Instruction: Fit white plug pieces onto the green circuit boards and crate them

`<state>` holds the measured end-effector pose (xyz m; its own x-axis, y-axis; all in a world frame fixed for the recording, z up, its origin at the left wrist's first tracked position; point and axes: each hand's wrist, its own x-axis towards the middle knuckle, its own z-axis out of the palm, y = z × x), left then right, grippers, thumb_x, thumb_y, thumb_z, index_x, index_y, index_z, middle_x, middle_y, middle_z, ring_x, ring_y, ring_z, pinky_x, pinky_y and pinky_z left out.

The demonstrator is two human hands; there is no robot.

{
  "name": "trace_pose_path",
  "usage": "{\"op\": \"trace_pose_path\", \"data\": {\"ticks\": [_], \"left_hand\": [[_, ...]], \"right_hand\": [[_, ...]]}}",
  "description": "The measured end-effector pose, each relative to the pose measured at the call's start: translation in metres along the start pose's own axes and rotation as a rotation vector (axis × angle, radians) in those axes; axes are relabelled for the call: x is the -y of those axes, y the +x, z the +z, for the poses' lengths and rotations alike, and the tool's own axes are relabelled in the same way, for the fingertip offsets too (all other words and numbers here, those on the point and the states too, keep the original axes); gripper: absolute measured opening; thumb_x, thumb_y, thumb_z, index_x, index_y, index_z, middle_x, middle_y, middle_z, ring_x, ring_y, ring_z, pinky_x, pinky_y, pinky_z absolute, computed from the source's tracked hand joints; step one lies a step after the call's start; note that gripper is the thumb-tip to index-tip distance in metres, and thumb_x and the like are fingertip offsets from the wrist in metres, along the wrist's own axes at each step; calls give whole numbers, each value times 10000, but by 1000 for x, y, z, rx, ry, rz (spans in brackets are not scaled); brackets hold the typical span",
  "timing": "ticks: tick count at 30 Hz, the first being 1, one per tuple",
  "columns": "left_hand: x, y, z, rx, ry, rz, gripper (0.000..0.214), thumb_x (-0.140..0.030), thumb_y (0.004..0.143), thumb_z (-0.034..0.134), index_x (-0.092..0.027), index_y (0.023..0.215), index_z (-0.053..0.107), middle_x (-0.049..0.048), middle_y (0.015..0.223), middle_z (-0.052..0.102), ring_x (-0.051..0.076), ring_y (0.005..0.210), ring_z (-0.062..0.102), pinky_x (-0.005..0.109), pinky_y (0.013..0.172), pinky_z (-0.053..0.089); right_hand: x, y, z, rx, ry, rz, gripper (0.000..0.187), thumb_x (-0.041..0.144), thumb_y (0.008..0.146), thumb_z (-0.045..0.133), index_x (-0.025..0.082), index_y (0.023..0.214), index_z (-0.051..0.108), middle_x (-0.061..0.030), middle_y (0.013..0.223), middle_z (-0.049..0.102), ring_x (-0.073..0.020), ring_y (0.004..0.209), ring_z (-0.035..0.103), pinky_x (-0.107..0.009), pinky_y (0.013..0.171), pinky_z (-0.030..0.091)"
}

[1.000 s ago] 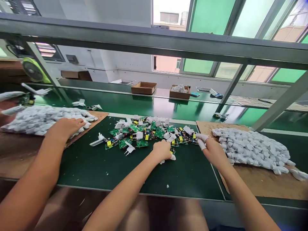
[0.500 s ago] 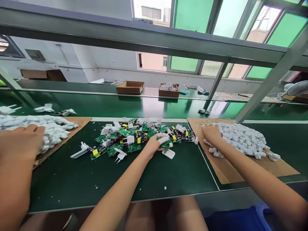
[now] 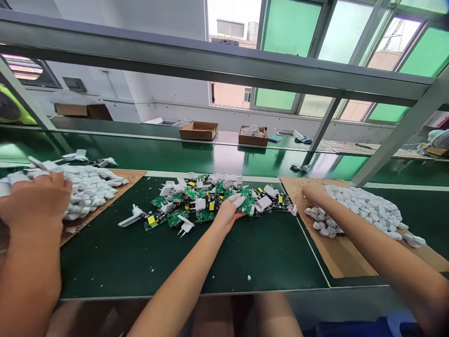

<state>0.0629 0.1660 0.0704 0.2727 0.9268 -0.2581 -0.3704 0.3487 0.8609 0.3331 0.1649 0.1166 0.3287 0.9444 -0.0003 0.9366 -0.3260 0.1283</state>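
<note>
My left hand (image 3: 229,213), with white covers on its fingertips, is closed on a green circuit board (image 3: 247,205) at the right part of a heap. A white plastic piece (image 3: 264,203) shows right beside that board. The heap of circuit boards (image 3: 205,215) mixes green boards, yellow parts and white plug housings with pins. My right hand (image 3: 313,193) is at the left edge of a pile of small white pieces (image 3: 368,210). Its fingers point down and are hidden, so whether it holds a piece does not show.
Another person's hand (image 3: 38,196) is over a second white pile (image 3: 89,187) at the left. Cardboard (image 3: 345,262) lies under the right pile. A plug housing with a long white strip (image 3: 132,217) lies left of the heap. Behind stand cardboard boxes (image 3: 199,131) and a metal post (image 3: 324,121).
The view has shifted, so the scene sits farther right. My left hand has raised and turned the board. My right hand remains at the white pile, its fingers less visible.
</note>
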Motion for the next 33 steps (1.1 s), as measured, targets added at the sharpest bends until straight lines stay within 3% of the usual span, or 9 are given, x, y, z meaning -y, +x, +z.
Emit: {"op": "trace_pose_path", "data": {"ticks": [3, 6, 9, 13, 17, 20, 26, 29, 33], "left_hand": [[-3, -2, 1, 13, -195, -124, 132, -56, 671, 467, -109, 763, 546, 21, 658, 568, 101, 545, 534, 226, 496, 462], [-4, -2, 0, 32, -346, -161, 222, -9, 651, 427, -112, 808, 545, 19, 646, 574, 119, 601, 555, 283, 618, 497], [-3, 0, -1, 82, -439, -123, 329, -11, 658, 411, -115, 947, 531, 43, 745, 604, 150, 732, 572, 343, 759, 478], [0, 2, -2, 86, -401, -106, 360, -36, 683, 415, -125, 1019, 506, 59, 853, 606, 161, 780, 569, 356, 780, 463], [0, 2, 0, 55, -348, -125, 306, -112, 735, 420, -155, 1028, 495, 54, 901, 596, 157, 781, 570, 337, 741, 469], [0, 0, 3, 63, -308, -109, 261, -221, 768, 442, -175, 1019, 497, 62, 940, 589, 171, 826, 565, 323, 725, 469], [-1, -3, 5, 64, -282, -78, 187, -220, 773, 443, -183, 942, 516, 45, 880, 591, 146, 769, 559, 289, 688, 463], [0, -4, 5, 113, -266, -64, 167, -267, 762, 471, -182, 896, 524, 41, 862, 588, 147, 768, 553, 280, 682, 460], [6, -4, 4, 187, -166, -2, 331, -388, 636, 618, -180, 881, 538, 26, 812, 579, 137, 743, 542, 265, 676, 458]], "right_hand": [[6, -7, -14, -24, 92, -50, 203, -1, 617, 550, 107, 454, 496, -84, 513, 536, -257, 662, 576, -345, 614, 408], [30, -17, -25, -107, 197, -140, 48, 113, 708, 516, 103, 702, 563, -91, 652, 582, -230, 684, 569, -327, 623, 414], [65, -33, -29, -222, 527, -343, 196, 195, 755, 474, 141, 934, 535, -73, 824, 604, -195, 745, 560, -311, 668, 429], [104, -49, -11, -270, 976, -542, 265, 239, 751, 442, 164, 984, 544, -57, 901, 596, -173, 805, 553, -316, 740, 441], [118, -46, 23, -173, 1223, -572, 312, 228, 709, 461, 158, 1000, 548, -74, 959, 566, -179, 915, 525, -332, 821, 423], [119, -47, 38, -181, 1220, -569, 344, 207, 696, 464, 173, 1029, 542, -86, 1007, 530, -185, 932, 515, -340, 810, 435], [125, -67, 34, -534, 940, -765, 364, 181, 765, 381, 202, 1107, 502, -88, 1046, 516, -208, 1018, 444, -379, 873, 379], [130, -70, 34, -575, 895, -769, 437, 187, 769, 398, 200, 1206, 405, -82, 1063, 518, -223, 1017, 433, -393, 872, 369], [135, -66, 37, -552, 833, -761, 502, 167, 754, 428, 200, 1249, 347, -78, 1090, 511, -236, 1051, 401, -402, 885, 345]]}}
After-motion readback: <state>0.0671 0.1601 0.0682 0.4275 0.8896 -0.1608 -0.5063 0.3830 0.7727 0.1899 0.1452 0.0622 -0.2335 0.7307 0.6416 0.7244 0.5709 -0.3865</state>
